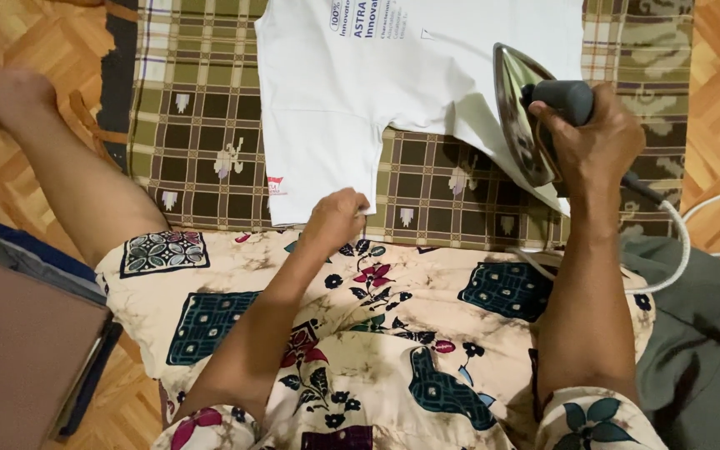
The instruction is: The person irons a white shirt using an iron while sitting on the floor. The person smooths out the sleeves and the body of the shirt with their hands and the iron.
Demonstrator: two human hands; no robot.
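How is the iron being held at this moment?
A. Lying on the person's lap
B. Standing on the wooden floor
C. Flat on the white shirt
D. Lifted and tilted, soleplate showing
D: the right hand grips the iron by its grey handle, tipped up so the shiny soleplate faces the camera above the white shirt; the left hand pinches the shirt's sleeve hem.

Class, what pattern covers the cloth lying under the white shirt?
A green, brown and cream check on the cloth, seen in the head view.
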